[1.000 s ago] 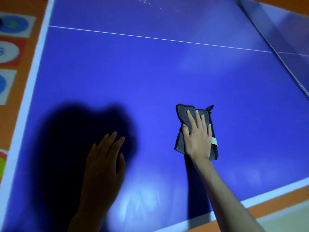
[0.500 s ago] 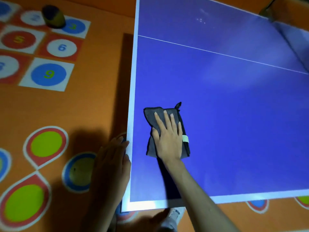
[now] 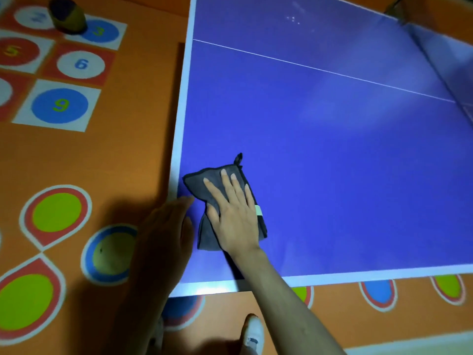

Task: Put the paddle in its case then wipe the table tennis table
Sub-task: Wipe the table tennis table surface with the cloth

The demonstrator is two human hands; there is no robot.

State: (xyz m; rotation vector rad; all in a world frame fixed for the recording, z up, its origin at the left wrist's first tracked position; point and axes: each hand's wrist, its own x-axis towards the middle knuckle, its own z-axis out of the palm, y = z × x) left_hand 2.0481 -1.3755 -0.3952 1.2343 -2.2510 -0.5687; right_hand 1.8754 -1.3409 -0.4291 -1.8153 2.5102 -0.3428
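The cloth (image 3: 225,208) lies on the table (image 3: 332,162) near its left front corner, under the right hand (image 3: 235,213) — the left hand (image 3: 166,231) rests just left, at the table's edge.

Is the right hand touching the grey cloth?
Touching. The head view shows the right hand lying flat on the grey cloth, fingers spread across it, pressing it onto the blue table.

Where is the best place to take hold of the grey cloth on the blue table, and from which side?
Probably the small loop at the far corner of the grey cloth, coming from above on the far side. It sticks out past the edge and lies uncovered, while the right hand presses flat on the middle. The left hand rests at the table edge.
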